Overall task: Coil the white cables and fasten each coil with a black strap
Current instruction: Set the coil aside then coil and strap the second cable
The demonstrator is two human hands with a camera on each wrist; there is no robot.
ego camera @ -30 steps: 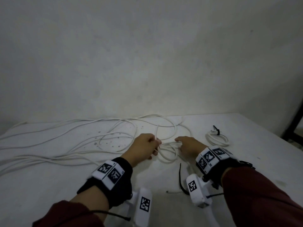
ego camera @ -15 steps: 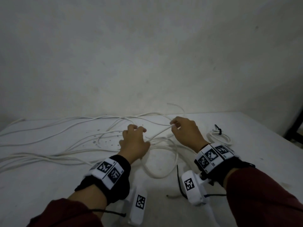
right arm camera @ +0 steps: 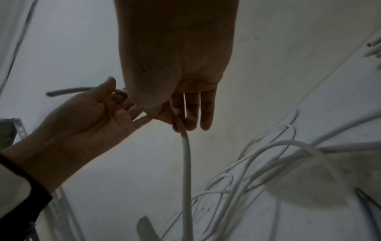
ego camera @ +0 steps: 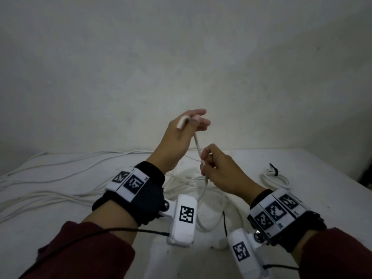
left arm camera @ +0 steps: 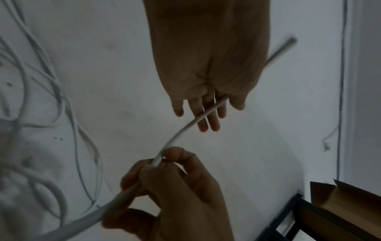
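Observation:
My left hand (ego camera: 191,123) is raised above the white table (ego camera: 322,198) and holds the end of a white cable (ego camera: 198,148) under its thumb, with the fingers stretched out. The cable's tip sticks out past the thumb (left arm camera: 237,102). Just below, my right hand (ego camera: 207,160) pinches the same cable (left arm camera: 185,128) between thumb and forefinger. From there the cable (right arm camera: 186,154) hangs to a loop on the table. A black strap (ego camera: 224,220) lies near my right wrist. A finished coil (ego camera: 275,178) with its strap lies at the right.
Several loose white cables (ego camera: 50,190) sprawl over the table's left and middle. A bare wall stands right behind the table. A dark frame (ego camera: 368,174) is past the right edge. A cardboard box (left arm camera: 346,200) on a black frame sits beside the table.
Both hands have lifted off the table with the cable. The left hand rose highest and now holds the cable's end; the right hand pinches the cable below it.

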